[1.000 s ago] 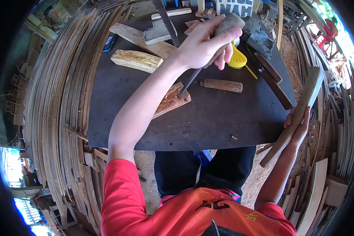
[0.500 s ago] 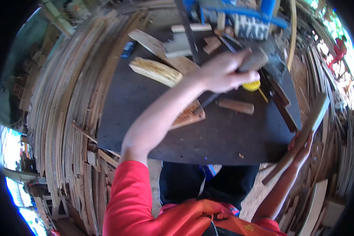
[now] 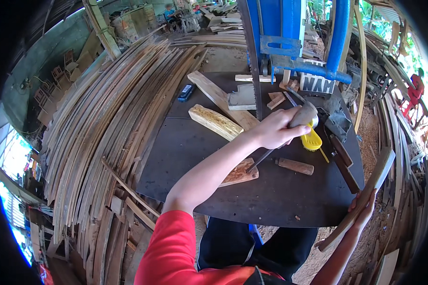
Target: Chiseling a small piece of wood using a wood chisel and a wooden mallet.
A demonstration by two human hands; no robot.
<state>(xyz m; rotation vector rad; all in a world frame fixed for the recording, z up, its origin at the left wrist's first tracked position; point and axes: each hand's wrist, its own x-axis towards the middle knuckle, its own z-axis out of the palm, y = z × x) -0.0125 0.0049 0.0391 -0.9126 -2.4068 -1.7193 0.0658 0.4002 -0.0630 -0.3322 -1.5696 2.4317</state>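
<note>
My left hand grips a chisel | tip at wood block on worktop | my right hand clasps a wooden bar

Left arm slants forward and rightward, left grip curled; right forearm angles outward, right grip curled too.

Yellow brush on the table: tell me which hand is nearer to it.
Left. The left hand is just left of the yellow brush; the right hand is farther off, lower right, by the edge of the table.
</note>
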